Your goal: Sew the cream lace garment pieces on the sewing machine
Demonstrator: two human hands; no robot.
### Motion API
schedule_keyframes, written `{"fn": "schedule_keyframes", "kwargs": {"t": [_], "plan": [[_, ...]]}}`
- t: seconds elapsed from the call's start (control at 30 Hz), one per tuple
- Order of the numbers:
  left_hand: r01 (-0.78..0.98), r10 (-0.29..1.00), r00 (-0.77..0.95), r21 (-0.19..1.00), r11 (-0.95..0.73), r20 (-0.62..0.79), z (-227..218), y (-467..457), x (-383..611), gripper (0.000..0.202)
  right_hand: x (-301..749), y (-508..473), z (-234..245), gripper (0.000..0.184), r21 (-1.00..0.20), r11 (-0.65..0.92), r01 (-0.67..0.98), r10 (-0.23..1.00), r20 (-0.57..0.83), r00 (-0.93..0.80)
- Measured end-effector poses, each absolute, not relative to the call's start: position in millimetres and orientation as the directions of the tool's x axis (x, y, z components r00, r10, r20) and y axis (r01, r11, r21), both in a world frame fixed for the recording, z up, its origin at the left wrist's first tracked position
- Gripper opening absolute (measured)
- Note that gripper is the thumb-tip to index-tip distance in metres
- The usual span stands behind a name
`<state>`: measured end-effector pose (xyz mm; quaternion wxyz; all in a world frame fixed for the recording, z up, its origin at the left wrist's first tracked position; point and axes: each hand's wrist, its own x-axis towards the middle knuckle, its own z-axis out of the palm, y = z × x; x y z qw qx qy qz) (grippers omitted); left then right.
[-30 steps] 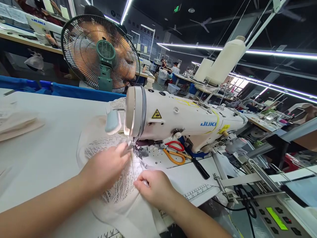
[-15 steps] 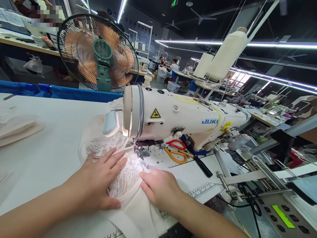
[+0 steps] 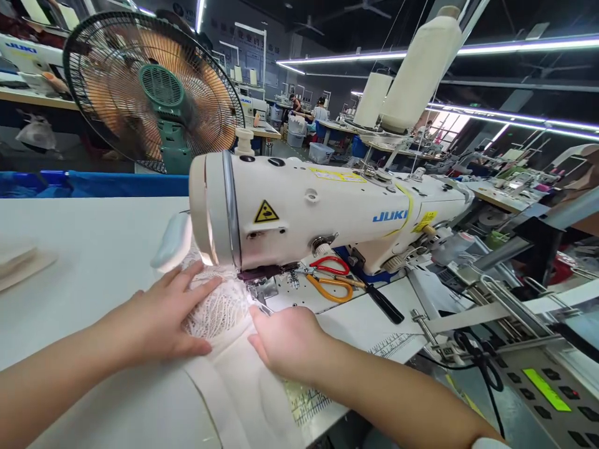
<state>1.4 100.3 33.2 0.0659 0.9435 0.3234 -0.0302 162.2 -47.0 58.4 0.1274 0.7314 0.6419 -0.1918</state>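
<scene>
White lace (image 3: 218, 312) joined to plain white cloth (image 3: 243, 386) lies under the head of a white JUKI sewing machine (image 3: 299, 206), running up to its presser foot (image 3: 262, 290). Spread flat, my left hand (image 3: 156, 321) presses the lace from the left, fingers apart. My right hand (image 3: 290, 340) has thumb and forefinger pinched on the cloth's right edge, just in front of the foot. The machine head hides the needle tip and the far part of the lace. From my hands, the plain cloth trails down toward the table's front edge.
Right of the foot lie red-handled snippers (image 3: 330, 265), orange-handled scissors (image 3: 330, 290) and a black-handled tool (image 3: 384, 304). Cream fabric pieces (image 3: 23, 265) rest at left. A large fan (image 3: 156, 93) stands behind the table. Thread cones (image 3: 421, 68) rise behind; a control box (image 3: 545, 386) sits right.
My view has come nearer the machine, which appears larger and further left. Both hands stay on the fabric and appear closer to the machine head; less of the far lace shows.
</scene>
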Motion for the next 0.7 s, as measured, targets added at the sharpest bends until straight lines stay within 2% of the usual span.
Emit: {"fn": "schedule_keyframes", "kwargs": {"t": [0.17, 0.4, 0.53, 0.7], "plan": [[0.599, 0.591, 0.801, 0.122, -0.792, -0.093, 29.3, 113.1, 2.9, 0.081, 163.3, -46.1, 58.0, 0.065, -0.066, -0.127, 0.99, 0.883, -0.462, 0.082], [0.59, 0.573, 0.807, 0.172, -0.789, -0.139, 34.4, 122.5, 7.3, 0.079, 166.6, -52.0, 47.5, 0.063, -0.128, -0.122, 0.984, 0.913, -0.404, 0.061], [0.585, 0.576, 0.811, 0.169, -0.793, -0.105, 32.2, 128.9, 7.9, 0.075, 166.9, -51.0, 48.8, 0.063, -0.15, -0.138, 0.979, 0.91, -0.409, 0.065], [0.558, 0.539, 0.83, 0.188, -0.808, -0.146, 36.2, 135.6, 11.7, 0.067, 166.5, -50.4, 52.8, 0.063, -0.144, -0.136, 0.98, 0.9, -0.432, 0.062]]}}
